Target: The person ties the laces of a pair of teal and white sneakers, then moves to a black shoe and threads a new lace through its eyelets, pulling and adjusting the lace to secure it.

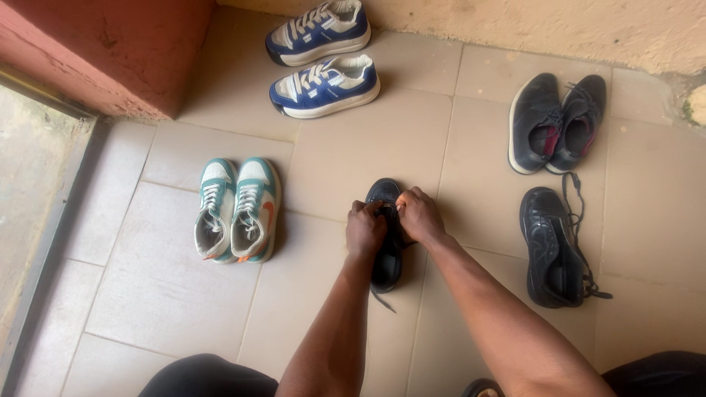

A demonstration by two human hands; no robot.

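Gripping the laces of a black leather lace-up shoe lying directly under the fingertips on the beige floor tiles, left hand and right hand pinch near its tongue, lacing apparently unfinished, one lace end trailing loose behind the heel.

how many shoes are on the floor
8: two blue sneakers top, two teal-white sneakers left, two dark shoes top right, one black shoe right, one black shoe under both hands.
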